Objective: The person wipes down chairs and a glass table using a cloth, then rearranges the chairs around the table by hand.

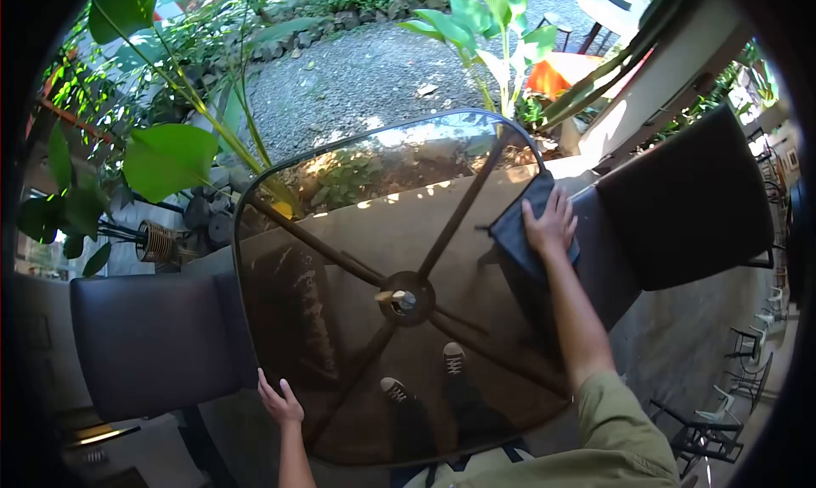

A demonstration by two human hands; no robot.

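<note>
A square glass table top (382, 203) with rounded corners and a dark rim lies before me, its brown metal legs showing through the pane. My right hand (551, 223) rests palm down on a dark cloth (518, 226) at the table's right side, fingers stretched out and slightly apart. Part of the cloth is hidden beneath the hand. At the near left rim is my left hand (280, 400), open, with its fingers extended and nothing in them. Whether it touches the rim I cannot tell.
A dark padded chair (680, 203) stands close on the right, another padded chair (153, 343) on the left. Beyond the table are leafy plants (170, 161) and a gravel path (340, 80). My shoes (454, 358) show through the glass. More chairs (705, 433) stand farther right.
</note>
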